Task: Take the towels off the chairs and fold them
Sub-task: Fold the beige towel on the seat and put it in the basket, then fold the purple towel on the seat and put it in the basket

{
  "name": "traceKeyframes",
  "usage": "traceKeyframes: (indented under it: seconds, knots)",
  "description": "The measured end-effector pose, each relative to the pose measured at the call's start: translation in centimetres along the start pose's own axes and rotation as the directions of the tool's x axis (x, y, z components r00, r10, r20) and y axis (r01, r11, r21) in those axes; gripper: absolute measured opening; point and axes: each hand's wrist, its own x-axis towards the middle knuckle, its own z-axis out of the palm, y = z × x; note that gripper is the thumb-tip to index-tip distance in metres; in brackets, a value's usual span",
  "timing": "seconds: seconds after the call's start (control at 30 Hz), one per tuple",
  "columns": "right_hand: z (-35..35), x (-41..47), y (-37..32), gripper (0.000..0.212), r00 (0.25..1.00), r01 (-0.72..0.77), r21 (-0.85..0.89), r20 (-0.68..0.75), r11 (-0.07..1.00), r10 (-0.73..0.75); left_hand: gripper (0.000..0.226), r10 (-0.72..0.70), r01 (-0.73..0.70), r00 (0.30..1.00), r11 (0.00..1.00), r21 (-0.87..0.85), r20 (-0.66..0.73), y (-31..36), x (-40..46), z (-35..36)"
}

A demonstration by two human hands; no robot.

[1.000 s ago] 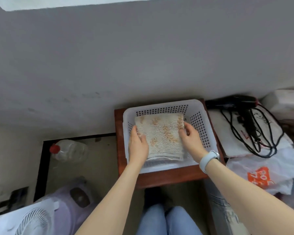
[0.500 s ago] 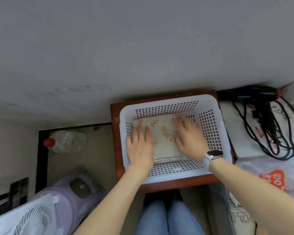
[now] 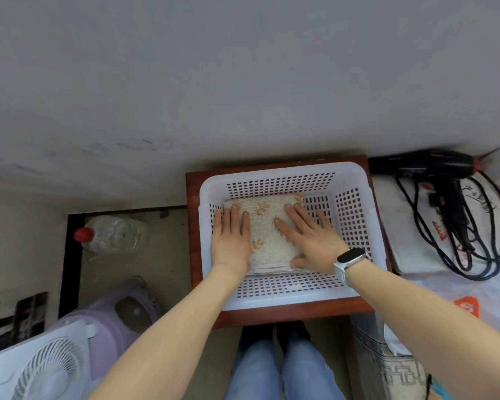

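On the floor of the white perforated basket (image 3: 286, 295), toward its left side, lies the folded beige towel (image 3: 267, 226) with an orange leaf print. It is a neat rectangle, with stacked fold edges showing at the near end.

Progress, as a judgement: this towel looks done, folded and binned, and what's happening now reads as a final flatten. No chairs and no other towels are in view, so I can't tell how many remain.

Grip:
- Left hand (image 3: 231, 242): fingers straight and together, palm flat on the towel's left part, heel over the near-left corner. Holds nothing, just presses.
- Right hand (image 3: 309, 241): fingers straight and spread, palm down on the right part. The outer fingers run off the towel edge over the basket floor, and the thumb is at the near edge. Also pressing, nothing pinched. There is a white-strapped smartwatch (image 3: 351, 256) on that wrist.

Outward:
- The basket sits on a reddish-brown wooden desk (image 3: 192, 226) against the grey wall.
- Right of it are a black hair dryer (image 3: 422, 166) with a tangled cord on a white bag, and a white plastic bag (image 3: 474, 301) with an orange logo nearer.
- Left, on the floor, a clear plastic bottle (image 3: 113, 233) with a red cap lies on its side.
- Near left is a white fan (image 3: 41, 368).
- Knees in blue jeans are at the near edge.
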Motion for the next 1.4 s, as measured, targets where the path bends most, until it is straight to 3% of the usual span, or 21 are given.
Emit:
traceKeyframes:
  seconds: [0.07,0.2,0.37,0.47,0.6,0.8,0.93,1.1,1.4]
  knots:
    - [-0.7,-0.8,-0.2,0.082,0.999,0.016,0.077,-0.048,0.997,-0.012,0.085,0.003,-0.01,0.998,0.995,-0.098,-0.066,-0.1,-0.9,-0.3]
    - [-2.3,-2.9,-1.2,0.038,0.957,0.024,0.219,-0.287,0.975,0.041,0.053,-0.016,-0.084,0.971,0.914,-0.398,-0.24,-0.6,-4.1,-1.1]
    - [-5.4,-5.3,-5.2,0.034,0.948,0.1,0.345,-0.317,0.933,0.016,0.041,-0.346,0.073,0.874,0.787,-0.612,-0.34,-1.2,-11.1,-2.6]
    - [-6.6,-7.1,-9.1,0.032,0.936,0.217,0.339,-0.339,0.915,-0.096,0.04,-0.569,0.222,0.779,0.642,-0.734,-0.262,-1.2,-16.5,-1.3]
    - [-6.8,-10.1,-15.6,0.032,0.903,0.375,0.288,-0.327,0.881,-0.278,0.041,-0.759,0.366,0.646,0.396,-0.842,-0.077,-0.7,-24.8,2.5]
    - [-2.8,-15.3,-27.1,0.029,0.765,0.643,0.097,-0.12,0.759,-0.633,0.035,-0.941,0.425,0.291,-0.036,-0.904,0.174,3.1,-38.7,10.1]
    - [2.4,-20.7,-35.4,0.022,0.615,0.786,0.012,0.072,0.618,-0.785,0.035,-0.938,0.439,0.059,-0.282,-0.853,0.34,8.2,-48.2,15.6]
    - [12.1,-29.8,-44.8,0.03,0.393,0.917,-0.042,0.279,0.397,-0.876,0.039,-0.844,0.32,-0.184,-0.536,-0.781,0.504,17.2,-60.3,23.4]
    - [29.9,-48.4,-57.1,0.031,0.056,0.998,-0.002,0.558,0.067,-0.828,0.038,-0.565,0.166,-0.465,-0.812,-0.56,0.681,33.4,-79.4,34.6]
